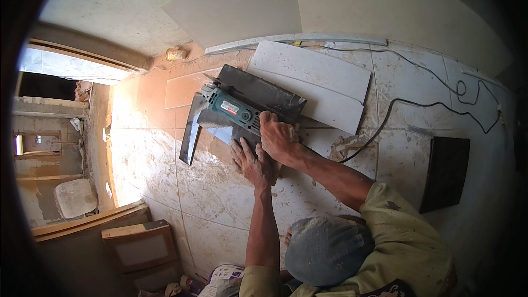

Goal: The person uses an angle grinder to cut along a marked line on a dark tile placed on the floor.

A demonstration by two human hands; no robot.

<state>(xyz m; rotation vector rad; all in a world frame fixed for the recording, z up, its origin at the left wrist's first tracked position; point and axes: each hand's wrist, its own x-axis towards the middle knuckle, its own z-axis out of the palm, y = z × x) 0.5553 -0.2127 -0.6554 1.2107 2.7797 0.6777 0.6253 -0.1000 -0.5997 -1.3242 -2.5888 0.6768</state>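
A teal angle grinder (231, 109) lies across dark glossy tile pieces on the dusty floor, its head pointing to the upper left. My right hand (276, 136) is wrapped around the rear end of its body. Just below, my left hand (252, 164) rests flat with fingers spread on the dark tile (221, 133) under the tool. Left of the grinder's head sits a narrow dark tile strip (190, 138), set at an angle. Another dark tile piece (275, 97) lies beyond the grinder. The disc edge is hard to make out.
White tile panels (316, 80) lie beyond the dark pieces. A black cord (388, 111) loops across the floor at right. A long metal bar (330, 38) lies along the wall. At far right is a dark tile (446, 173); cardboard boxes (140, 250) stand at lower left.
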